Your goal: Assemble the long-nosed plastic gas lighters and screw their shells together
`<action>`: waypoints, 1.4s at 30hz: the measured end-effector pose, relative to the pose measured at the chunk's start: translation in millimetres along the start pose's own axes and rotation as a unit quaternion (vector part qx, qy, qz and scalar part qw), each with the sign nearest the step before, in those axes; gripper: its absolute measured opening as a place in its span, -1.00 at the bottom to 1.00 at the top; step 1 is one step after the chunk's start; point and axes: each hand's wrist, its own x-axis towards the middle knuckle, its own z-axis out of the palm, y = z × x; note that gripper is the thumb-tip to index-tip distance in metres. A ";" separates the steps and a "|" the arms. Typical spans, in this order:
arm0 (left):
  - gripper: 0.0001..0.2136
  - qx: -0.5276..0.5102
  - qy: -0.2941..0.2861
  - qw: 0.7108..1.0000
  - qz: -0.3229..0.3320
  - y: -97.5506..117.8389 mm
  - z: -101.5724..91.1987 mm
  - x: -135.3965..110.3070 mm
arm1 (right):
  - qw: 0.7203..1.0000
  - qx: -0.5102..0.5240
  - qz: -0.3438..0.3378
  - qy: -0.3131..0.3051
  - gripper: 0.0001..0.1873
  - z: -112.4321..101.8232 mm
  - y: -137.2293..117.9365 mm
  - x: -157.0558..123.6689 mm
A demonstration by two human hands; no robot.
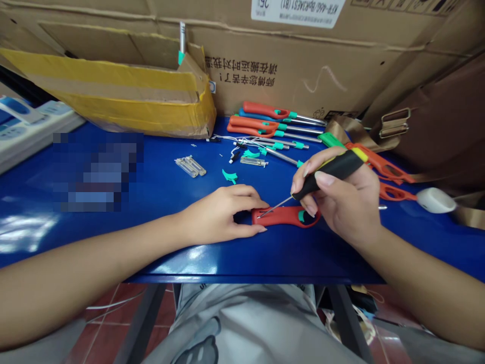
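A red lighter handle (pixel 282 216) with a green trigger lies flat on the blue table near its front edge. My left hand (pixel 235 210) grips the handle's left end between thumb and fingers. In my right hand (pixel 341 189) is a black and yellow screwdriver (pixel 326 174), slanting down to the left. Its thin shaft crosses over the handle, and the tip meets the red surface near the left end. Beyond my hands lie a loose green trigger (pixel 229 176), clear fuel tanks (pixel 190 166) and another clear tank (pixel 253 162).
Several long-necked lighters (pixel 261 126) lie against the large cardboard box (pixel 242 60). A yellow-taped carton (pixel 151 101) stands at the back left, beside a white power strip (pixel 38 124). To the right are red handles (pixel 390 167), a brown strap (pixel 343 126) and a white rounded object (pixel 435 200).
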 end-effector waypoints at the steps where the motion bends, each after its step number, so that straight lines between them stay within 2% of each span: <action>1: -0.70 0.000 0.000 1.000 0.002 0.0 0.0 0.0 | 1.000 -0.001 -0.003 -0.001 -0.91 0.2 -0.1 -0.3; 9: -0.70 -0.001 0.002 1.000 -0.001 0.2 -0.1 0.1 | 0.999 -0.041 -0.021 -0.028 -0.92 2.5 -2.9 -5.1; 13: -0.71 -0.004 0.003 1.000 -0.002 0.2 0.3 0.4 | 0.994 -0.095 -0.037 -0.028 -0.90 4.8 -7.8 -8.4; 17: -0.71 -0.007 0.005 1.000 -0.004 -0.4 1.2 0.7 | 0.982 -0.153 -0.106 -0.024 -0.57 8.1 -7.1 -10.1; 19: -0.70 -0.006 0.004 1.000 -0.006 -0.8 1.5 0.9 | 0.971 -0.184 -0.148 -0.031 -0.49 8.6 -7.6 -7.6; 21: -0.70 -0.001 0.004 1.000 -0.005 -1.2 1.4 1.2 | 0.962 -0.222 -0.147 -0.064 -0.48 8.6 -13.3 -2.1; 24: -0.70 0.011 0.006 1.000 -0.002 -1.3 0.8 1.4 | 0.953 -0.246 -0.059 -0.168 -0.44 9.8 -30.8 9.4; 26: -0.72 0.013 0.006 1.000 -0.001 -1.5 0.7 1.3 | 0.943 -0.259 -0.040 -0.206 -0.42 12.2 -41.0 16.5; 28: -0.75 0.010 0.007 1.000 0.002 -2.0 1.2 1.0 | 0.932 -0.295 -0.072 -0.199 -0.45 15.4 -44.0 21.5; 32: -0.75 0.000 0.009 1.000 0.013 -3.4 2.6 0.4 | 0.899 -0.377 -0.203 -0.095 -0.58 18.4 -31.1 24.7; 34: -0.74 0.000 0.011 1.000 0.015 -3.8 3.0 0.2 | 0.883 -0.399 -0.238 -0.064 -0.58 16.3 -23.4 24.5; 36: -0.73 0.001 0.011 1.000 0.009 -3.8 3.0 0.2 | 0.888 -0.390 -0.232 -0.071 -0.55 12.7 -18.4 24.2; 40: -0.71 -0.003 -0.002 1.000 -0.006 -4.0 3.4 0.6 | 0.924 -0.308 -0.194 -0.118 -0.52 8.4 -12.8 25.1; 42: -0.72 -0.005 0.000 1.000 -0.006 -4.3 3.8 0.6 | 0.923 -0.302 -0.221 -0.093 -0.58 9.1 -10.0 25.8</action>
